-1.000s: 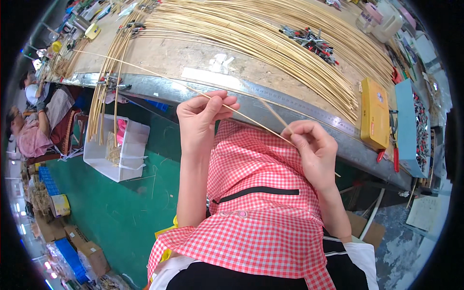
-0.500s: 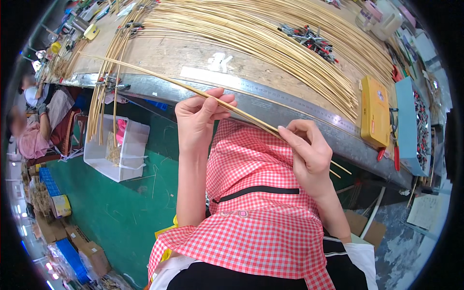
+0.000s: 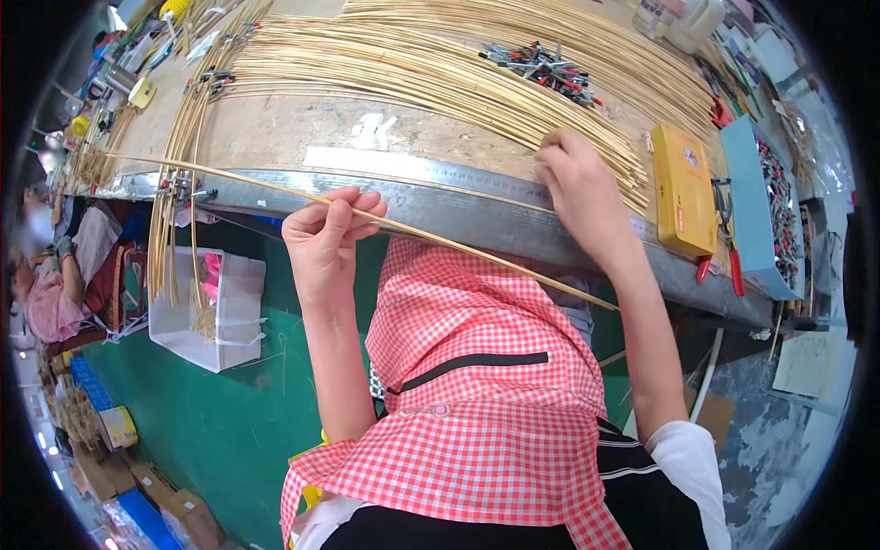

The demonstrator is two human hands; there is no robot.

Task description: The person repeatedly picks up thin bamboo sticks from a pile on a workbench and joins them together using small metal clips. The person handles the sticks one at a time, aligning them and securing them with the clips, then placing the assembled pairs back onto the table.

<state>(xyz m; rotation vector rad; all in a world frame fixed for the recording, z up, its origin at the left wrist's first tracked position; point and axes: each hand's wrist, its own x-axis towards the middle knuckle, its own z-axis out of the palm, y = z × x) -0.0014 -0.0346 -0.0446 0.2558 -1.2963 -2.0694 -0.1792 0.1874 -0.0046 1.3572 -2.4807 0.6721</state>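
Observation:
One long, thin bamboo stick (image 3: 458, 246) slants across in front of me, its far end out over the left of the table. My left hand (image 3: 325, 240) pinches it between thumb and fingers. Over the table's near edge, my right hand (image 3: 579, 188) has its fingers curled down at the near side of a big spread of bamboo sticks (image 3: 394, 69). What those fingertips hold is hidden. A steel ruler (image 3: 440, 171) lies along the edge beside that hand, with a white cut-out piece (image 3: 374, 131) behind it.
Small clips (image 3: 545, 69) lie piled on the sticks. At right are a yellow case (image 3: 683, 188), red-handled pliers (image 3: 729, 243) and a blue box (image 3: 756, 211) of clips. Clipped sticks (image 3: 163, 243) overhang the left edge above a white bin (image 3: 240, 307). Another person (image 3: 69, 293) sits far left.
My right hand has let go of the stick and moved up to the spread on the table. Two stick ends showed near my right hand before; one stick now runs from my left hand.

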